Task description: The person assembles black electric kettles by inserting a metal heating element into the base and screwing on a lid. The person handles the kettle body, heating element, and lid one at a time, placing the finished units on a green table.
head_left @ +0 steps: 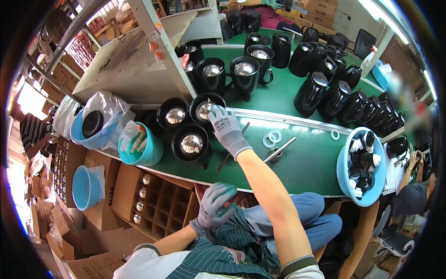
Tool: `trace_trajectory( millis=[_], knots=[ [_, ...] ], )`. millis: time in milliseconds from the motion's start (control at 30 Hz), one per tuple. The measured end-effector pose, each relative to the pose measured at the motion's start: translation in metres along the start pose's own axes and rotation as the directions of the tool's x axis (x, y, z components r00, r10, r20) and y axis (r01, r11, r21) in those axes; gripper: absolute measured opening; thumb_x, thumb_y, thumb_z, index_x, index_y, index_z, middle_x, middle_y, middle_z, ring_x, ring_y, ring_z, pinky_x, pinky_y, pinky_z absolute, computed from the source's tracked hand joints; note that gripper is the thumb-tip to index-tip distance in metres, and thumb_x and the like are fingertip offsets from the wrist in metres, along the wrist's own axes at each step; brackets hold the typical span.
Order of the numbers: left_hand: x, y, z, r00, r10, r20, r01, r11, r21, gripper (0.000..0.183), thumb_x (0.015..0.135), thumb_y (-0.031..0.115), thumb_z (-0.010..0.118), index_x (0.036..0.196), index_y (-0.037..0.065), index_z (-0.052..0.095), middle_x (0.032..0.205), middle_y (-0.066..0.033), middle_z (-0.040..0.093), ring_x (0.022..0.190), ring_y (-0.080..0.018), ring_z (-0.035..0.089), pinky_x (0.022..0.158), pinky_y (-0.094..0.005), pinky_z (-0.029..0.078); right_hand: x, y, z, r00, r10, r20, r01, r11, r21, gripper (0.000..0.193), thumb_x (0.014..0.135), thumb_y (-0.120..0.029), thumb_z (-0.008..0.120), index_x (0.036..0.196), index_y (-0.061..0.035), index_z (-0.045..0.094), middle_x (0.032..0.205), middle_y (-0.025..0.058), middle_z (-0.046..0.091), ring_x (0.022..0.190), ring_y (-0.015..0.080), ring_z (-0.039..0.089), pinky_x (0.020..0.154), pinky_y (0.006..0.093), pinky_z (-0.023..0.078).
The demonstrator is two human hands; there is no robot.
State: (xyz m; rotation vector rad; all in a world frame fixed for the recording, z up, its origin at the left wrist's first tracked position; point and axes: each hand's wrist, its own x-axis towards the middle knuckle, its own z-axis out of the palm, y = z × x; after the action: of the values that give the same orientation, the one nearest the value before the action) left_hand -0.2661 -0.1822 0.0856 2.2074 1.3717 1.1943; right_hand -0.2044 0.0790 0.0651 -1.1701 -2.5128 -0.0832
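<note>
At the bench's near edge, my right hand (227,128), in a grey glove, reaches over the rim of a glossy black jug (195,103) with a silver inside. Its fingertips are bent over the rim; the thumb is hidden. Two similar wide-mouthed black jugs, one at the left (160,114) and one nearer me (175,148), stand beside it. My left hand (214,208), also gloved, hangs before the bench above my lap with its fingers curled. Some blur and a reddish patch show there; what it holds, if anything, cannot be made out.
On the green bench (304,169) lie metal rods (280,149), white rings (272,138) and a blue basin (341,169) of black and white parts. More black jugs (310,95) stand behind. A turquoise bucket (153,151) and a divided carton (160,202) are at left. Co-workers sit nearby.
</note>
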Motion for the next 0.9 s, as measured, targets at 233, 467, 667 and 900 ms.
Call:
trace_trajectory(
  millis=[233,467,667,900],
  knots=[
    [0.009,0.004,0.01,0.998,-0.035,0.053,0.044,0.981,-0.19,0.05,0.077,0.007,0.079,0.126,0.003,0.069,0.126,-0.0146,0.069,0.119,-0.0354,0.064,0.108,-0.0454,0.049,-0.051,0.067,-0.045,0.842,0.493,-0.22,-0.279,0.746,0.604,0.047,0.082,-0.02,0.083,0.12,-0.0004,0.065,0.129,0.0187,0.065,0.113,0.0358,0.067,0.097,0.0421,0.054],
    [0.085,-0.018,0.066,0.774,-0.607,0.183,0.396,0.238,-0.887,0.046,0.108,0.009,0.048,0.151,-0.007,0.045,0.14,-0.0192,0.062,0.125,-0.0289,0.062,0.111,-0.0409,0.047,-0.243,0.101,-0.2,0.49,0.87,0.053,-0.399,0.17,0.901,0.033,0.085,-0.001,0.079,0.117,0.0017,0.071,0.103,0.0041,0.075,0.089,0.0092,0.067,0.083,0.0246,0.054],
    [0.121,-0.085,0.144,0.65,0.587,0.483,-0.392,0.803,-0.448,0.058,0.097,0.018,0.071,0.149,0.005,0.051,0.145,-0.0175,0.057,0.131,-0.031,0.057,0.112,-0.043,0.047,-0.398,0.052,-0.233,0.512,0.857,-0.058,-0.381,0.287,0.879,0.033,0.079,-0.011,0.089,0.105,-0.0021,0.072,0.112,0.0123,0.075,0.099,0.0184,0.072,0.089,0.033,0.058],
    [0.114,0.024,0.197,0.379,0.519,0.766,0.421,0.64,-0.643,0.074,0.097,0.012,0.072,0.16,0.005,0.034,0.159,-0.0148,0.047,0.141,-0.0258,0.05,0.12,-0.0438,0.041,-0.439,0.007,-0.257,0.714,0.657,-0.241,-0.421,0.679,0.602,0.041,0.073,-0.019,0.091,0.107,-0.0076,0.072,0.145,0.0244,0.059,0.131,0.0397,0.062,0.105,0.0447,0.054]
  ],
)
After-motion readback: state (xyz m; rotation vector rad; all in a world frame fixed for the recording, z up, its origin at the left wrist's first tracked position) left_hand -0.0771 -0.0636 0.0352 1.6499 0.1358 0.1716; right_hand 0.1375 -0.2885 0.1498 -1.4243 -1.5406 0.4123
